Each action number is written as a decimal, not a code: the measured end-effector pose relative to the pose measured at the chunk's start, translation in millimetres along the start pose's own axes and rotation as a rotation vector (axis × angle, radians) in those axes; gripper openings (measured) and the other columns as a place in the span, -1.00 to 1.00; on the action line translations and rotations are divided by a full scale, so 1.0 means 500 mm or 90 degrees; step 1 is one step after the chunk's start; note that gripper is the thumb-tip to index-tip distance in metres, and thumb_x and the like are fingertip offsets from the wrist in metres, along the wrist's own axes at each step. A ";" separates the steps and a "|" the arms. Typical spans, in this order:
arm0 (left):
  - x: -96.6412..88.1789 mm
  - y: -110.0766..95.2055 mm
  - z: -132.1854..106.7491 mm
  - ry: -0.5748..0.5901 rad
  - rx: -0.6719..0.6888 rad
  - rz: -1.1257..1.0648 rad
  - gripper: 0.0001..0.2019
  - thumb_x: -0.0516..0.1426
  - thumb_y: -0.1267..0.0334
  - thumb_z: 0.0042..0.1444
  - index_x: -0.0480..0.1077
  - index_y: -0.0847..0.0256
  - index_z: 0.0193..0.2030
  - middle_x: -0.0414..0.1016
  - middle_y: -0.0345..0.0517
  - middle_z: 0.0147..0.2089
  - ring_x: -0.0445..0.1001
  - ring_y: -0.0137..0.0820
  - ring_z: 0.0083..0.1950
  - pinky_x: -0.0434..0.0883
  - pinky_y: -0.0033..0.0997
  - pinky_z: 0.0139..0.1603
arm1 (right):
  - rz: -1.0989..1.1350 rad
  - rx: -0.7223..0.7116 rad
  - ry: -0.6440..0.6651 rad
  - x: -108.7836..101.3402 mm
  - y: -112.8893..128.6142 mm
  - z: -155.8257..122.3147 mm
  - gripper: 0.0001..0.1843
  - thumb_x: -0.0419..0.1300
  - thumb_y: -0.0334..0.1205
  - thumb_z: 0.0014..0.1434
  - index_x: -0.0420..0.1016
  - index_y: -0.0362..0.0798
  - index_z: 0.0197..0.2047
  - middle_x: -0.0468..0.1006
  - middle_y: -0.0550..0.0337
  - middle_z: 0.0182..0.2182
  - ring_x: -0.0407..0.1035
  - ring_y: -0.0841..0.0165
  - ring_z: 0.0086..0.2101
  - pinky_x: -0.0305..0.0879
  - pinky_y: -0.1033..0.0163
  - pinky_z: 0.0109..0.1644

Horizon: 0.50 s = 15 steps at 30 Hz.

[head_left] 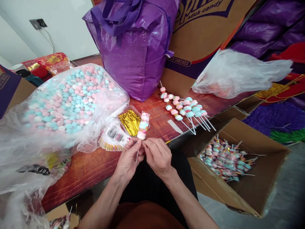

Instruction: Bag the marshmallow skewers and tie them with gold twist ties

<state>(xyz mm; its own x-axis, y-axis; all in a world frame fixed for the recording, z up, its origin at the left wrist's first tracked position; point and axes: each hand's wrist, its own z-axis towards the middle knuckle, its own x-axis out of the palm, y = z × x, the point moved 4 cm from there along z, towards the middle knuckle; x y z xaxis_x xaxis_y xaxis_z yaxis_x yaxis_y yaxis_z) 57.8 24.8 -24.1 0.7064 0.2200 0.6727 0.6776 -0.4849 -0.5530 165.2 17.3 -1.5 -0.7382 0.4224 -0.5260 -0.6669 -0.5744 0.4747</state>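
My left hand [128,159] and my right hand [157,156] are pinched together at the base of a wrapped marshmallow skewer [143,125], which stands upright over the table's near edge. Its pink, white and blue pieces sit inside a clear wrapper, and the stick points down between my fingers. A pile of gold twist ties [130,121] lies just behind the skewer. Several unwrapped marshmallow skewers [184,108] lie on the wooden table [95,165] to the right.
A big clear bag of pink and blue marshmallows [69,98] fills the left. A purple tote bag [135,47] and a candy carton [205,35] stand behind. An open cardboard box [240,165] of wrapped skewers sits at lower right. A clear plastic bag [235,73] lies far right.
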 end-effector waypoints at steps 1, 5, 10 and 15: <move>0.002 0.003 0.002 0.010 0.013 0.002 -0.69 0.45 0.22 -0.14 0.45 0.25 -0.34 0.35 -0.32 -0.46 0.26 -0.64 -0.50 0.20 -0.68 -0.54 | 0.010 0.036 -0.008 0.001 0.002 0.002 -0.79 0.07 -0.40 0.31 0.54 -0.06 -0.24 0.59 0.03 -0.37 0.45 0.26 -0.33 0.36 0.14 -0.19; 0.009 0.001 0.011 0.071 0.031 0.012 -0.71 0.42 0.13 -0.08 0.54 0.20 -0.26 0.50 -0.19 -0.29 0.44 -0.47 -0.26 0.41 -0.48 -0.20 | 0.167 0.252 -0.021 -0.006 0.007 0.014 -0.82 0.08 -0.32 0.32 0.43 -0.04 -0.33 0.49 0.16 -0.44 0.39 0.35 -0.41 0.33 0.24 -0.29; 0.025 -0.044 -0.025 0.155 0.205 0.159 -0.61 0.24 -0.12 0.10 0.60 0.22 -0.33 0.51 -0.01 -0.14 0.42 -0.23 0.01 0.32 -0.25 0.15 | 0.351 0.411 0.025 -0.047 0.026 0.039 -0.81 0.14 -0.26 0.29 0.41 -0.03 -0.39 0.43 0.31 -0.51 0.31 0.44 -0.49 0.26 0.35 -0.41; 0.018 -0.034 -0.051 0.097 0.187 0.263 -0.54 0.08 -0.13 0.25 0.59 0.20 -0.36 0.53 -0.01 -0.14 0.41 -0.25 -0.02 0.25 -0.19 0.22 | 0.262 0.292 -0.007 -0.080 0.046 0.050 -0.86 0.18 -0.33 0.27 0.45 -0.04 -0.36 0.48 0.25 -0.45 0.37 0.41 -0.42 0.30 0.32 -0.30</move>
<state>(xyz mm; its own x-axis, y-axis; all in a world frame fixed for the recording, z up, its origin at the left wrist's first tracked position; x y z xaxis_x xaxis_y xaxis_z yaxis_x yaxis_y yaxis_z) 47.6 13.2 3.9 0.9040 -0.0749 0.4209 0.3930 -0.2421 -0.8871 176.8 4.6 48.3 -0.9437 0.2392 -0.2287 -0.3010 -0.3333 0.8935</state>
